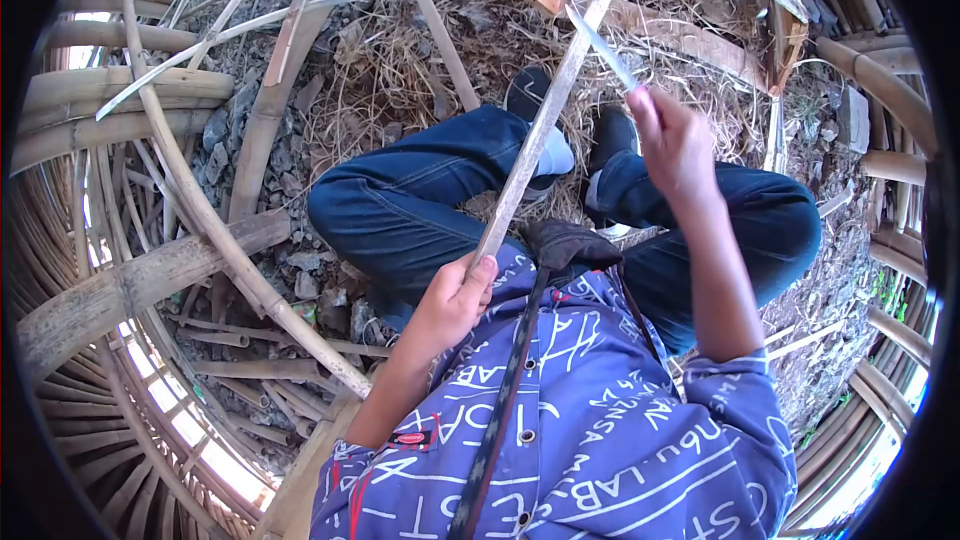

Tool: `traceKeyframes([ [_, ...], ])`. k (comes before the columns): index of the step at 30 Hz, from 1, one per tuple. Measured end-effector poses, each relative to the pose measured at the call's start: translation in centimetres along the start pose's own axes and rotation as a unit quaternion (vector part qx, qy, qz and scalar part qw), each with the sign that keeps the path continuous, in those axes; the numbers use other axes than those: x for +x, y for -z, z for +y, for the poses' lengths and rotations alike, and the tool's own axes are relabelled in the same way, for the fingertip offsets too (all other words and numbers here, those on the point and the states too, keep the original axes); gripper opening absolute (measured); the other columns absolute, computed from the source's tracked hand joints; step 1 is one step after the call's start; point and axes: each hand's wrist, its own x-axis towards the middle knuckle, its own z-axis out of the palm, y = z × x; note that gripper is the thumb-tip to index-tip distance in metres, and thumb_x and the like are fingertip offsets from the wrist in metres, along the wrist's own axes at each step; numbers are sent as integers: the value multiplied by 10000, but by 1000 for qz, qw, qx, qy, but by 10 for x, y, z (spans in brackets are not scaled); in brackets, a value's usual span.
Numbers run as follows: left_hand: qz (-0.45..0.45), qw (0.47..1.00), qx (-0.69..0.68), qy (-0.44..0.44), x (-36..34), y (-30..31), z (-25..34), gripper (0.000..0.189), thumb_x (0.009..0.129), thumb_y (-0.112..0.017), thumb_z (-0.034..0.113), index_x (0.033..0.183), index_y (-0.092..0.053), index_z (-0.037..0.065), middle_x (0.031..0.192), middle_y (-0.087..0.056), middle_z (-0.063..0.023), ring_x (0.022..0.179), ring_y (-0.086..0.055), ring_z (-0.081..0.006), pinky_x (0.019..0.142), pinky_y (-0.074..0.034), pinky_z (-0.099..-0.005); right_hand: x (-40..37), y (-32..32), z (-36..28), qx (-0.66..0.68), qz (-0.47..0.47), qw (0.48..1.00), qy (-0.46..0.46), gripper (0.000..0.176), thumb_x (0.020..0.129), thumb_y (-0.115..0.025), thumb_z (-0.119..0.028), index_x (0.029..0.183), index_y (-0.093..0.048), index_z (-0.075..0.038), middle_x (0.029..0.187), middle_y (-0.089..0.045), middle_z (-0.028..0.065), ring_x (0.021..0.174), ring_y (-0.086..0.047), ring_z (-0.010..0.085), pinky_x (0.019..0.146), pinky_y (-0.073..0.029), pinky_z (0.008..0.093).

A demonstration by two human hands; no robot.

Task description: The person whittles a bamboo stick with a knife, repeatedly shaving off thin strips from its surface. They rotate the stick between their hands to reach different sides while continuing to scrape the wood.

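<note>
Knife [612,58] in right hand [676,145], fingers curled tight round the handle, thumb up along it near the blade. Handle mostly hidden by the grip. Blade points up and left, its tip end crossing the upper part of a bamboo strip [545,125] in view; cannot tell if edge and strip touch. Right hand slightly blurred.

Left hand [462,297] closed on the strip's lower end, thumb laid along it, at waist level. Strip runs from there diagonally up and right between the knees, out past the top edge of view.

Person seated low, knees bent out: blue jeans [400,205], blue shirt [600,410] with white lettering, dark strap [500,420] down the front. Dark shoe [525,95] just left of the strip, on ground covered in dry straw [365,70].

Left side: long curved bamboo pole [215,230] lying over a thicker bamboo pole [140,280], grey stones [305,260] beside them. Top right: wooden planks [690,40] past the blade, pale stone block [853,120] at far right.
</note>
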Motion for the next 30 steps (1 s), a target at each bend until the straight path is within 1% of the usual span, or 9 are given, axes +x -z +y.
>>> traceKeyframes([
  [1,-33,996,-70,45,0,4,4,355,988,-412,356,796,-443,58,579,-345,49,457,-307,-31,409,-289,-195,-7,-7,-2,50,-9,999,-14,361,910,-548,-360,760,-599,-36,546,-522,170,498,-545,350,485,-420,404],
  [4,-49,997,-63,18,6,12,4,366,984,-415,366,870,-476,24,575,-386,22,458,-385,-52,407,-341,-199,-32,-32,-6,177,-36,983,-38,343,926,-540,-310,783,-562,1,538,-471,171,468,-493,315,478,-398,376],
  [7,-36,998,-45,-7,10,12,13,358,981,-430,350,943,-503,1,579,-456,-14,482,-479,-80,414,-401,-214,-51,-39,-21,216,-97,969,-71,313,929,-531,-296,832,-546,1,602,-522,195,549,-556,352,513,-424,398],
  [10,-56,998,-17,-17,14,18,17,343,978,-439,342,937,-503,8,603,-528,-52,503,-520,-94,438,-423,-222,-58,-40,-29,175,-122,977,-11,245,917,-533,-282,914,-523,-37,723,-591,195,705,-589,405,583,-445,454],
  [17,-100,995,2,-7,20,20,11,295,979,-438,305,917,-501,23,629,-528,-44,510,-518,-101,467,-436,-229,-61,-48,-29,138,-212,967,38,245,911,-521,-281,928,-487,-39,714,-577,194,705,-584,406,601,-434,473],
  [20,-65,997,-29,41,21,14,11,244,978,-445,266,891,-493,42,619,-481,-9,473,-452,-74,432,-390,-208,-60,-53,-28,182,-224,957,-19,255,870,-559,-273,871,-545,-18,656,-572,199,670,-588,402,596,-441,468],
  [22,-85,989,-100,61,24,15,6,206,972,-464,238,868,-480,60,601,-414,26,446,-365,-44,397,-326,-190,-57,-47,-36,148,-257,946,-129,302,825,-585,-279,726,-589,6,591,-562,206,624,-588,400,595,-455,471],
  [26,-68,991,-96,57,26,3,7,167,962,-489,202,856,-464,75,594,-381,43,441,-315,-23,378,-274,-178,-60,-52,-41,161,-220,954,-127,350,786,-603,-292,609,-594,10,578,-569,213,607,-592,400,609,-476,474],
  [30,-62,993,-89,43,30,-8,7,157,952,-514,183,842,-441,99,584,-370,58,431,-303,-9,365,-246,-178,-65,-63,-36,82,-187,979,-27,300,776,-608,-277,629,-630,-16,597,-580,215,606,-601,397,606,-494,468],
])
